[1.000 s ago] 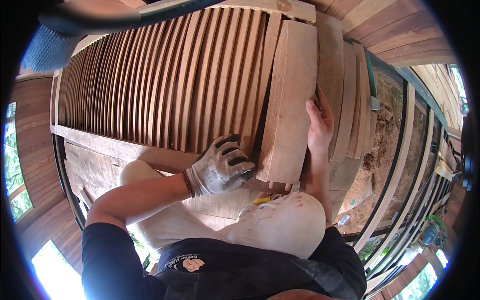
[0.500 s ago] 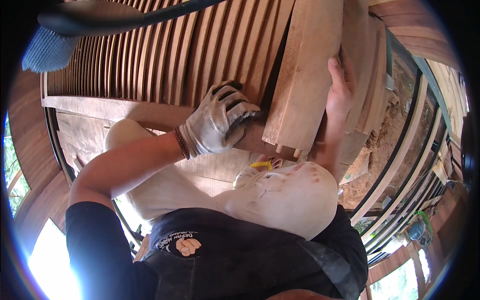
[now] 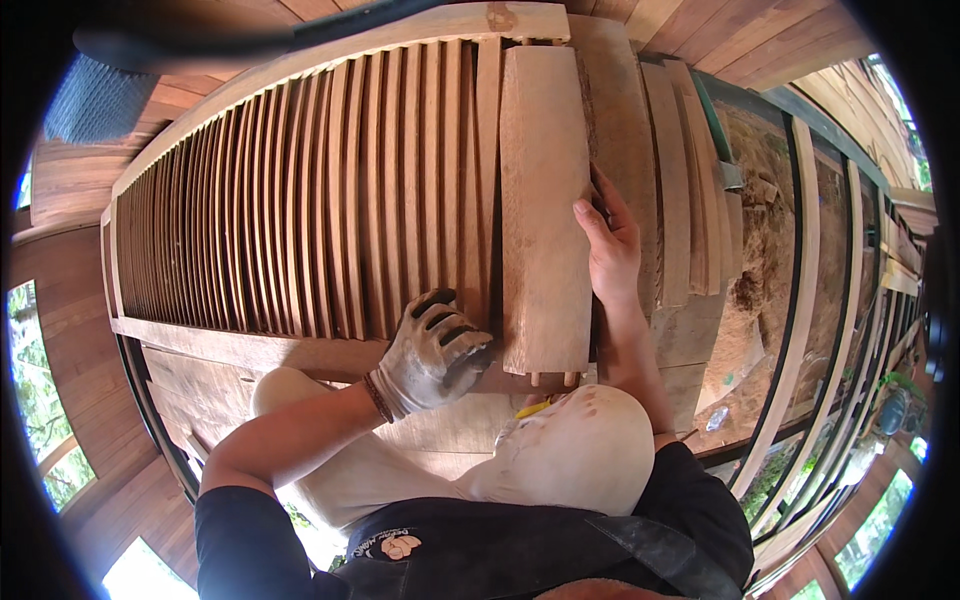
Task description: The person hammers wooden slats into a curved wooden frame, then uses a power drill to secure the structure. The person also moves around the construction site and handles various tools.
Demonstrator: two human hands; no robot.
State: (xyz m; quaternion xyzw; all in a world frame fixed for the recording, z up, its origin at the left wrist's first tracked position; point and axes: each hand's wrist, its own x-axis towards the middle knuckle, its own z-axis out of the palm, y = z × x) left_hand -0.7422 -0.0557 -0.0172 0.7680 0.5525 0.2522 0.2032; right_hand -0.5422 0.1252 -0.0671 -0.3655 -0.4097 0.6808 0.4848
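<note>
A person in a dark shirt point(image 3: 470, 545) and pale trousers point(image 3: 585, 450) works over a slatted wooden panel point(image 3: 350, 200), its many narrow strips set between a lower rail point(image 3: 220, 343) and an upper rail point(image 3: 400, 35). The bare right hand point(image 3: 613, 250) grips the right edge of a wide board point(image 3: 545, 200), thumb over its face, as the board lies at the panel's right end, two pegs point(image 3: 571, 379) jutting from its near end. The gloved left hand point(image 3: 438, 352), a bracelet point(image 3: 379, 397) at its wrist, curls by the slats' near ends; whether it grasps anything cannot be told. What appears to be a yellow object point(image 3: 535, 408) shows, partly hidden, beside the knee. More planks point(image 3: 690, 190) lie at right.
</note>
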